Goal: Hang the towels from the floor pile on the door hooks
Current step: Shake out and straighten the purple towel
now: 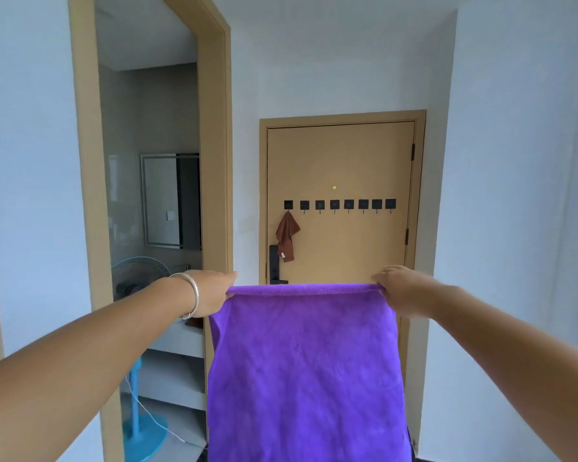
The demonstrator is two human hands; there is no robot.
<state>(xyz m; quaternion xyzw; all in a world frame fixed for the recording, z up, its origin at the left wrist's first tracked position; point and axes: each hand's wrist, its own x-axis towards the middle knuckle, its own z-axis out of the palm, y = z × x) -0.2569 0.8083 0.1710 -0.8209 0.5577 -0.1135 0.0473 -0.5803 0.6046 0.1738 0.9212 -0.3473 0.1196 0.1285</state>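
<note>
purple towel (306, 371) hangs spread flat in front of the person, held up by its top edge with both arms stretched out. left hand (211, 293), a silver bangle (191, 295) on its wrist, has its grip pinched on the top left corner; right hand (399, 288) has its grip curled round the top right corner. beyond, the tan door (341, 155) carries a row of black hooks (339, 205). brown towel (287, 236) hangs from the leftmost hook, just above the black door handle (275, 265). blue fan (141, 388) stands in the open doorway at left.
</note>
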